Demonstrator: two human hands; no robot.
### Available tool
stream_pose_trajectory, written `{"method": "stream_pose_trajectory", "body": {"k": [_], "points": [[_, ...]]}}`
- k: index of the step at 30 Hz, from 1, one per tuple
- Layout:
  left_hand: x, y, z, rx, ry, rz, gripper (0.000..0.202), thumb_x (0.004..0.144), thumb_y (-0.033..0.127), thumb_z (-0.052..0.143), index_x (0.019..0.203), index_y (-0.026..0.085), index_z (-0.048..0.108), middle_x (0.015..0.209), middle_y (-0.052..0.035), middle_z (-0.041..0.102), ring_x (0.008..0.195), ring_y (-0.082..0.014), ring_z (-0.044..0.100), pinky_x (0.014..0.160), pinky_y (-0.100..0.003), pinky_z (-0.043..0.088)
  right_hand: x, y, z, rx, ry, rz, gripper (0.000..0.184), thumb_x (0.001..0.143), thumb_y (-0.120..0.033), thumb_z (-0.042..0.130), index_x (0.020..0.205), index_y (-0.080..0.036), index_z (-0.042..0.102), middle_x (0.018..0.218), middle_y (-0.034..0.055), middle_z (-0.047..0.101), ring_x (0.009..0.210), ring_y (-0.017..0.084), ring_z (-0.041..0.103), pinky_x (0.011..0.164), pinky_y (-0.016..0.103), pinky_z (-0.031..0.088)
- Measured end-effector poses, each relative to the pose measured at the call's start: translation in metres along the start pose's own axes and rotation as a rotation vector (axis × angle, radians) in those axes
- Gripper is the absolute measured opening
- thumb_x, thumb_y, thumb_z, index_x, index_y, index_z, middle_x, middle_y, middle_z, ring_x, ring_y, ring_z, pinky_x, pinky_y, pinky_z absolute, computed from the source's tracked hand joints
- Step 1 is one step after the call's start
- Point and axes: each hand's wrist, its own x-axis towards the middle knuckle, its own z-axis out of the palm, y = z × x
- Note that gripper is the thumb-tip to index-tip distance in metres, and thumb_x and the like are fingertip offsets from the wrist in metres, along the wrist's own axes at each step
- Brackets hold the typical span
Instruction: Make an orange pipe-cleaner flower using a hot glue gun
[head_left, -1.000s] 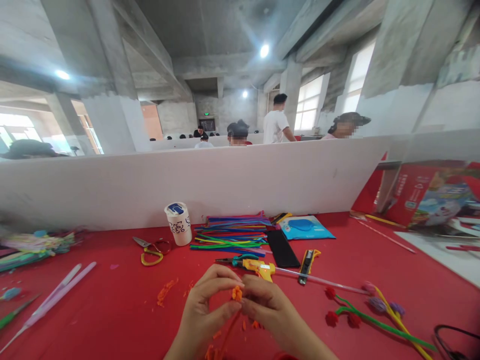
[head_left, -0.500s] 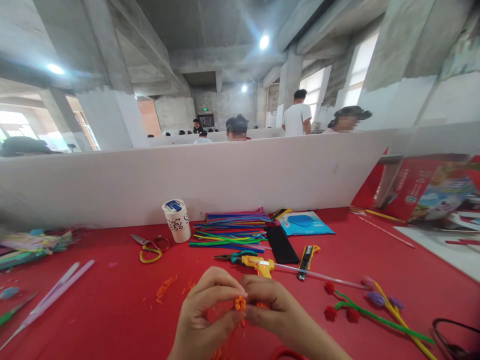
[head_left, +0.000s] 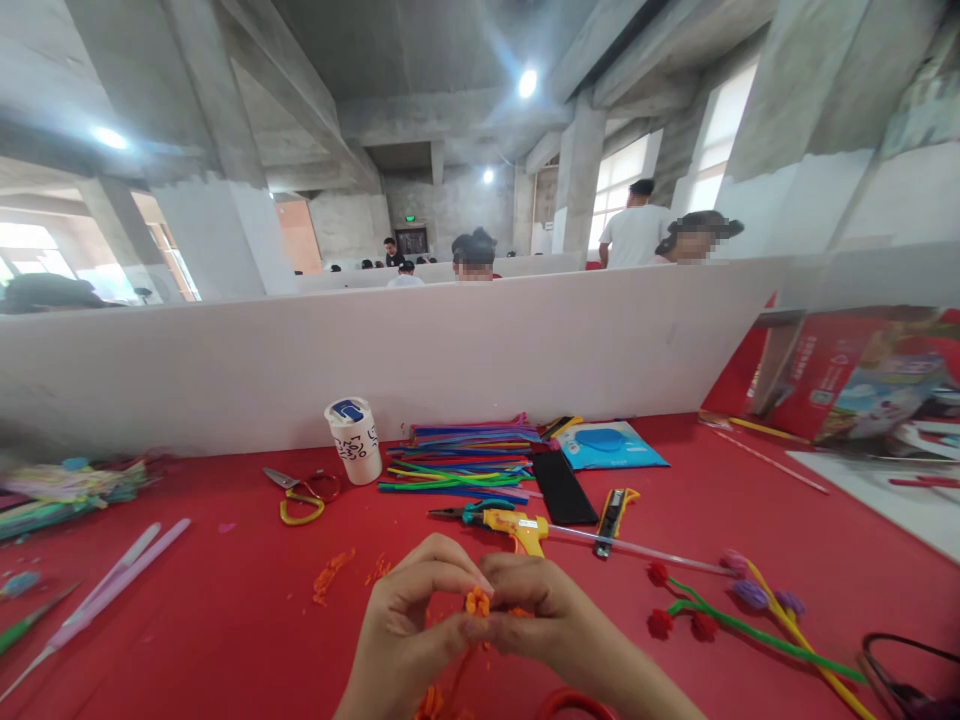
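Low in the middle of the head view, my left hand (head_left: 416,625) and my right hand (head_left: 544,610) meet at the fingertips. Between them they pinch a small bunched piece of orange pipe cleaner (head_left: 477,602), held just above the red tabletop. Thumbs and index fingers of both hands press on it, hiding part of it. Loose orange fluff (head_left: 330,578) lies on the table left of my hands, and more orange bits (head_left: 430,703) lie below them. Just beyond my fingers rests a yellow glue gun (head_left: 525,528), with pliers (head_left: 469,513) beside its tip.
Behind the glue gun lie a bundle of coloured pipe cleaners (head_left: 465,460), a black phone-like slab (head_left: 564,488), a wipes pack (head_left: 615,445) and a box cutter (head_left: 613,522). Scissors (head_left: 300,495) and a cup (head_left: 354,440) stand left. Pipe-cleaner flowers (head_left: 750,620) lie right. A white partition (head_left: 450,350) borders the table.
My fingers have shifted slightly around the orange piece, which turned a little and moved slightly left. In the background, a standing person in white moved right.
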Motion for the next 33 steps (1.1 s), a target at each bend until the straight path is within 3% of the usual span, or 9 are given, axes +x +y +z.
{"method": "stream_pose_trajectory", "body": {"k": [5, 12, 16, 22, 24, 27, 30, 33], "points": [[-0.002, -0.001, 0.007, -0.205, 0.062, -0.128, 0.012, 0.061, 0.029, 0.072, 0.071, 0.022, 0.074, 0.076, -0.0056, 0.058, 0.071, -0.0186, 0.054, 0.063, -0.028, 0.044, -0.001, 0.002, 0.003, -0.008, 0.055, 0.007, 0.029, 0.078, -0.035, 0.056, 0.055, -0.017, 0.057, 0.062, -0.0022, 0.045, 0.061, 0.011, 0.046, 0.057, 0.022, 0.036], [-0.001, 0.000, 0.016, -0.313, 0.106, -0.163, 0.009, 0.061, 0.027, 0.072, 0.063, 0.019, 0.073, 0.073, -0.0032, 0.055, 0.063, -0.0144, 0.054, 0.060, -0.026, 0.045, 0.000, 0.000, 0.005, 0.074, 0.053, 0.032, 0.026, 0.078, -0.033, 0.056, 0.059, -0.016, 0.060, 0.062, -0.0018, 0.047, 0.060, 0.011, 0.046, 0.056, 0.022, 0.036], [-0.001, -0.007, 0.017, -0.456, 0.164, -0.335, 0.011, 0.068, 0.027, 0.066, 0.071, 0.017, 0.071, 0.064, 0.0001, 0.053, 0.047, -0.0084, 0.049, 0.048, -0.022, 0.042, 0.000, 0.004, 0.007, 0.151, 0.045, 0.188, 0.028, 0.076, -0.037, 0.055, 0.062, -0.014, 0.062, 0.057, -0.0018, 0.049, 0.050, 0.008, 0.043, 0.048, 0.020, 0.033], [0.000, -0.023, 0.017, -0.481, 0.236, -0.449, 0.009, 0.071, 0.021, 0.064, 0.074, 0.014, 0.069, 0.058, 0.0007, 0.056, 0.052, -0.0090, 0.048, 0.051, -0.020, 0.042, 0.002, 0.012, 0.019, 0.143, 0.257, 0.321, 0.038, 0.074, -0.049, 0.051, 0.055, -0.016, 0.054, 0.046, -0.0027, 0.047, 0.042, 0.009, 0.043, 0.042, 0.020, 0.031], [0.002, -0.025, 0.015, -0.464, 0.248, -0.467, 0.011, 0.072, 0.022, 0.063, 0.075, 0.013, 0.069, 0.057, 0.0009, 0.055, 0.054, -0.0091, 0.048, 0.053, -0.019, 0.041, 0.002, 0.014, 0.021, 0.060, 0.267, 0.308, 0.039, 0.075, -0.049, 0.049, 0.054, -0.017, 0.052, 0.046, -0.0024, 0.048, 0.043, 0.010, 0.044, 0.042, 0.021, 0.032], [0.006, -0.025, 0.008, -0.338, 0.255, -0.463, 0.012, 0.072, 0.025, 0.063, 0.071, 0.013, 0.067, 0.056, 0.0014, 0.056, 0.051, -0.0069, 0.046, 0.049, -0.016, 0.036, 0.003, 0.018, 0.010, -0.275, 0.237, 0.354, 0.043, 0.081, -0.049, 0.039, 0.056, -0.017, 0.054, 0.050, -0.0011, 0.053, 0.046, 0.011, 0.049, 0.044, 0.021, 0.033], [0.011, -0.019, -0.003, -0.193, 0.206, -0.458, 0.019, 0.075, 0.031, 0.059, 0.070, 0.014, 0.063, 0.060, 0.0004, 0.060, 0.038, -0.0033, 0.034, 0.039, -0.016, 0.024, 0.003, 0.028, -0.019, -0.587, 0.274, 0.489, 0.043, 0.085, -0.046, 0.034, 0.061, -0.018, 0.057, 0.053, 0.0020, 0.058, 0.052, 0.015, 0.054, 0.048, 0.023, 0.034], [0.016, -0.013, -0.013, -0.094, 0.198, -0.438, 0.019, 0.074, 0.033, 0.058, 0.072, 0.014, 0.061, 0.059, -0.0002, 0.061, 0.035, -0.0029, 0.032, 0.036, -0.016, 0.019, 0.002, 0.047, -0.049, -0.770, 0.363, 0.639, 0.030, 0.082, -0.032, 0.045, 0.060, -0.016, 0.057, 0.062, 0.0103, 0.061, 0.067, 0.024, 0.059, 0.058, 0.030, 0.036]]}}
